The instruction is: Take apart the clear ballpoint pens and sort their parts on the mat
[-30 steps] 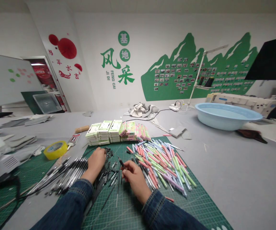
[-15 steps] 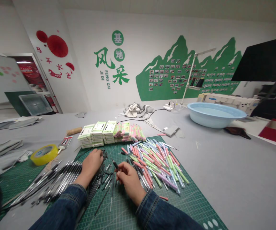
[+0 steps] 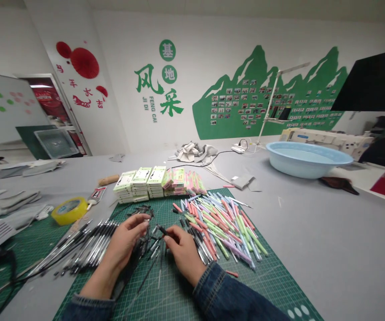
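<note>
My right hand [image 3: 183,249] pinches a short black pen part [image 3: 162,230] between thumb and fingers, above the green cutting mat [image 3: 175,296]. To its left, my left hand [image 3: 125,238] has thumb and fingertips drawn together; whatever lies between them is too small to make out. Below and between both hands lie loose black and clear pen parts [image 3: 154,245]. A row of clear-and-black pen barrels [image 3: 90,247] is left of my left hand, partly hidden by it. Right of my right hand spreads a heap of pastel pens [image 3: 219,225].
Stacked small boxes [image 3: 142,180] stand behind the mat. Yellow tape [image 3: 69,211], a glue tube [image 3: 97,195] and grey cloth pieces [image 3: 18,203] are at left. A blue basin [image 3: 308,162] stands at back right before a sewing machine [image 3: 333,140]. Cloth scraps [image 3: 195,153] lie at the back.
My left hand has drawn back from the dark parts near the boxes and turned, its fingertips now facing my right hand. My right hand still holds the black pen part. The view shifted slightly.
</note>
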Tool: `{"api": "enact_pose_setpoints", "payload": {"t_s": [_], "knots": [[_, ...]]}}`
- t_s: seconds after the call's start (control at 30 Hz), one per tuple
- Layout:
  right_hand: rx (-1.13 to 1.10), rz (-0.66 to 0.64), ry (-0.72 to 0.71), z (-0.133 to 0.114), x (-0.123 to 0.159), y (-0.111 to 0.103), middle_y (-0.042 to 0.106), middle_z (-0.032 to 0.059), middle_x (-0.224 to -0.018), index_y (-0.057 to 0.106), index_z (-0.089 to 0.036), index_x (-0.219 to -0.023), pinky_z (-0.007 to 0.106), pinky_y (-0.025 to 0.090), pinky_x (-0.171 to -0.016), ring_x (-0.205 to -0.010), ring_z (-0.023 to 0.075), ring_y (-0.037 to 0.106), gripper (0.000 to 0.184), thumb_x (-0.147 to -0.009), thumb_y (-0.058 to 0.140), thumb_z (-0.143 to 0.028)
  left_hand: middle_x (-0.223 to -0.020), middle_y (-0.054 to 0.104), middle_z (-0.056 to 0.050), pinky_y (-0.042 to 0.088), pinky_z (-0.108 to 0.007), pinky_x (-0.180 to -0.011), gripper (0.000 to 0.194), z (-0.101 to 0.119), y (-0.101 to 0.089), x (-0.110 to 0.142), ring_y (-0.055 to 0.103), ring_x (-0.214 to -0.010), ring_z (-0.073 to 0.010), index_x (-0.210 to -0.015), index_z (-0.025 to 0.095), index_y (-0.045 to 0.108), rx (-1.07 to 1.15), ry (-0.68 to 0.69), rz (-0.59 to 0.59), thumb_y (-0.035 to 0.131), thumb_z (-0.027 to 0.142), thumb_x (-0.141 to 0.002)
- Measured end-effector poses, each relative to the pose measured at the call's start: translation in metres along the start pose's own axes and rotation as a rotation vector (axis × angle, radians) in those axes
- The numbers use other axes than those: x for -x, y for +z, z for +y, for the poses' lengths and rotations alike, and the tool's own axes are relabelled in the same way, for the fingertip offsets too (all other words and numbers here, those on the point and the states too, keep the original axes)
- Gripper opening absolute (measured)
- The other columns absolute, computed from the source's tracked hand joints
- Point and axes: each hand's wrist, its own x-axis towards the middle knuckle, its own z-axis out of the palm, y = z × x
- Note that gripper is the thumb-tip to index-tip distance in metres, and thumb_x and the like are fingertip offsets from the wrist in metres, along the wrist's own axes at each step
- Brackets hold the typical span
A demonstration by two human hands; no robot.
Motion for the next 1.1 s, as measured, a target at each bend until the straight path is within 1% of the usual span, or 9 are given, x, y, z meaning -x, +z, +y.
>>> {"api": "enact_pose_setpoints", "payload": {"t_s": [0.13,0.27,0.4,0.57,0.7,0.8,0.93,1.0,1.1], "knots": [[0.084,-0.006,-0.035,0.0,0.001,0.0,0.056,-0.0023,-0.068,0.062,-0.021,-0.078,0.025,0.035,-0.061,-0.067,0.0147,0.05,0.009,-0.082,0.054,-0.023,-0.081,0.063,-0.001,0.044,-0.023,-0.062,0.034,-0.001,0.003,0.007,0.054,-0.065,-0.0104,-0.09,0.017,0.069,0.141,-0.048,-0.04,0.076,0.035,-0.061],[0.121,-0.009,-0.038,0.002,0.001,0.0,0.056,-0.0019,-0.07,0.062,-0.022,-0.078,0.025,0.034,-0.062,-0.068,0.0153,0.051,0.008,-0.082,0.055,-0.022,-0.079,0.061,0.0,0.044,-0.022,-0.061,0.028,0.0,0.003,0.008,0.053,-0.065,-0.0104,-0.088,0.017,0.069,0.148,-0.04,-0.066,0.074,0.032,-0.064],[0.152,-0.019,-0.05,0.001,0.001,0.0,0.058,-0.0009,-0.072,0.063,-0.022,-0.079,0.026,0.035,-0.063,-0.07,0.0163,0.052,0.009,-0.082,0.055,-0.021,-0.079,0.062,-0.001,0.042,-0.022,-0.06,0.027,0.003,0.004,0.01,0.051,-0.063,-0.0105,-0.088,0.017,0.068,0.054,-0.011,-0.103,0.071,0.033,-0.067],[0.245,-0.026,-0.112,-0.002,0.002,-0.001,0.062,0.0013,-0.08,0.064,-0.022,-0.082,0.028,0.037,-0.07,-0.078,0.0184,0.055,0.01,-0.083,0.055,-0.018,-0.073,0.061,-0.001,0.04,-0.022,-0.058,0.023,0.008,0.004,0.013,0.05,-0.062,-0.012,-0.085,0.017,0.068,-0.187,0.057,-0.146,0.068,0.034,-0.07],[0.273,0.009,-0.104,-0.002,0.001,-0.001,0.06,0.0003,-0.082,0.062,-0.022,-0.088,0.027,0.038,-0.068,-0.075,0.0169,0.054,0.015,-0.075,0.063,-0.015,-0.075,0.063,-0.002,0.04,-0.023,-0.059,0.024,0.008,0.003,0.014,0.051,-0.062,-0.0132,-0.086,0.017,0.069,-0.243,0.059,-0.176,0.066,0.034,-0.07],[0.264,0.04,-0.077,-0.003,0.001,-0.002,0.058,-0.0016,-0.078,0.059,-0.02,-0.08,0.025,0.037,-0.064,-0.069,0.0146,0.051,0.014,-0.071,0.065,-0.011,-0.07,0.061,-0.001,0.04,-0.024,-0.059,0.023,0.007,0.003,0.015,0.05,-0.061,-0.0131,-0.086,0.016,0.069,-0.227,0.057,-0.194,0.066,0.034,-0.072],[0.224,0.012,-0.045,-0.001,0.001,0.0,0.056,-0.002,-0.07,0.059,-0.018,-0.071,0.025,0.036,-0.063,-0.068,0.0143,0.051,0.007,-0.073,0.062,-0.013,-0.067,0.059,0.0,0.038,-0.023,-0.059,0.02,0.009,0.004,0.02,0.048,-0.06,-0.012,-0.085,0.016,0.069,-0.148,0.047,-0.185,0.067,0.031,-0.072],[0.18,-0.02,-0.022,0.001,0.001,0.002,0.057,-0.0018,-0.069,0.06,-0.018,-0.071,0.025,0.037,-0.063,-0.069,0.0146,0.052,0.005,-0.075,0.06,-0.016,-0.072,0.061,-0.001,0.039,-0.023,-0.06,0.019,0.009,0.005,0.023,0.049,-0.063,-0.012,-0.084,0.016,0.069,-0.078,0.046,-0.162,0.068,0.03,-0.071],[0.091,-0.047,0.025,0.004,0.001,0.006,0.056,-0.0021,-0.067,0.059,-0.018,-0.072,0.025,0.036,-0.061,-0.065,0.0141,0.051,0.006,-0.077,0.059,-0.02,-0.088,0.064,-0.005,0.042,-0.023,-0.063,0.022,0.006,0.011,0.026,0.054,-0.075,-0.0146,-0.089,0.017,0.07,0.062,0.02,-0.135,0.069,0.029,-0.071]]}}
